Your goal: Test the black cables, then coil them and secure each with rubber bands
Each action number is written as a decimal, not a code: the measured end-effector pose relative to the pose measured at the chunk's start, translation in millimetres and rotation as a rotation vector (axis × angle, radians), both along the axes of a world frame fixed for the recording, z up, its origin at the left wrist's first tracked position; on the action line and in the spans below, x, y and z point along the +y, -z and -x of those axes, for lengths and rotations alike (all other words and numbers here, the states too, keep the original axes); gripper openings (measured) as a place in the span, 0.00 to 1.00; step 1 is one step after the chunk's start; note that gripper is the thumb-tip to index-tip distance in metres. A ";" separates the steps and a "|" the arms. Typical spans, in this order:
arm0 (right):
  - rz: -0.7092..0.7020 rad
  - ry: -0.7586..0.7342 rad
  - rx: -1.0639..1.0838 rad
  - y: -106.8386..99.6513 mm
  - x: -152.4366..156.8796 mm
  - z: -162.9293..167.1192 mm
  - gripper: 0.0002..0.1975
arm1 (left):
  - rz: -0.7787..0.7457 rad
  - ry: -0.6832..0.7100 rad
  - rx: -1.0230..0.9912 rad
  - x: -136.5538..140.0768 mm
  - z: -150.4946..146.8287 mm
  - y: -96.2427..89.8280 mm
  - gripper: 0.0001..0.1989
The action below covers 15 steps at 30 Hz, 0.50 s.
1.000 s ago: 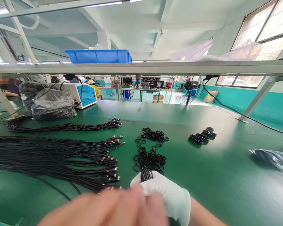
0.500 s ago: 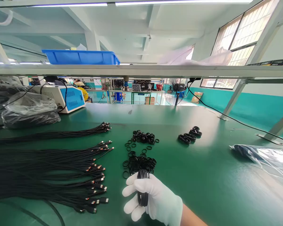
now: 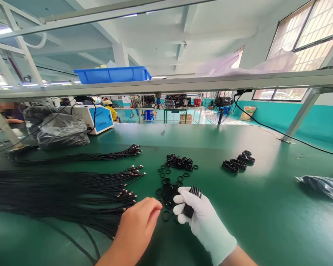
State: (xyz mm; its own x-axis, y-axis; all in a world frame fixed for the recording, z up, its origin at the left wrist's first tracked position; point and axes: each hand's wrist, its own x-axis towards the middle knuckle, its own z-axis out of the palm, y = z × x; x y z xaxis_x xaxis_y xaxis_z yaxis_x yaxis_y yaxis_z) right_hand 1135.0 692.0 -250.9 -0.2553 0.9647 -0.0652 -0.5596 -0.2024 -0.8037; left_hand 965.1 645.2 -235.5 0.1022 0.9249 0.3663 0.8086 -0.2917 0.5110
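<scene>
My right hand [image 3: 201, 218], in a white glove, is closed around a coiled black cable [image 3: 194, 191], its loops showing above and below my thumb. My bare left hand [image 3: 140, 225] is to its left, with thumb and fingers drawn together. Its fingertips are turned away, so anything in them is hidden. Between and beyond the hands lies a pile of small black rings [image 3: 169, 190]. A second heap of rings [image 3: 180, 162] is farther back, with several loose ones around. Left of my left hand, many straight black cables [image 3: 72, 192] lie with their plug ends towards the rings.
Several finished-looking cable coils [image 3: 238, 162] lie on the green table [image 3: 266, 207] at right, near a clear plastic bag [image 3: 322, 186]. A white-and-blue machine [image 3: 100, 120] and bagged goods [image 3: 62, 129] stand at back left. Overhead runs a shelf [image 3: 183, 84] with a blue bin [image 3: 113, 75].
My left hand has come into view from below, beside the near rings. My right hand keeps the coil and sits farther right and slightly higher; the whole view has shifted too.
</scene>
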 end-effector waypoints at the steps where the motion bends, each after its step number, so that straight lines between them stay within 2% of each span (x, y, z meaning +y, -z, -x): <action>1: -0.008 -0.035 -0.008 0.7 -2.5 1.4 0.15 | 0.080 0.005 0.000 10.7 -0.2 3.4 0.10; 3: -0.028 -0.080 -0.028 2.3 -6.2 3.1 0.15 | 0.180 0.000 -0.031 29.2 -0.1 10.9 0.10; 6: -0.060 -0.083 -0.122 3.6 -6.9 4.4 0.14 | 0.219 0.022 -0.144 41.4 1.2 17.1 0.06; 11: -0.058 0.053 -0.508 3.7 -4.9 13.6 0.13 | 0.419 0.102 -0.527 27.7 -2.4 12.5 0.06; 15: -0.215 0.131 -0.698 7.2 -6.4 22.2 0.13 | 0.546 0.185 -0.810 18.8 -12.8 19.1 0.10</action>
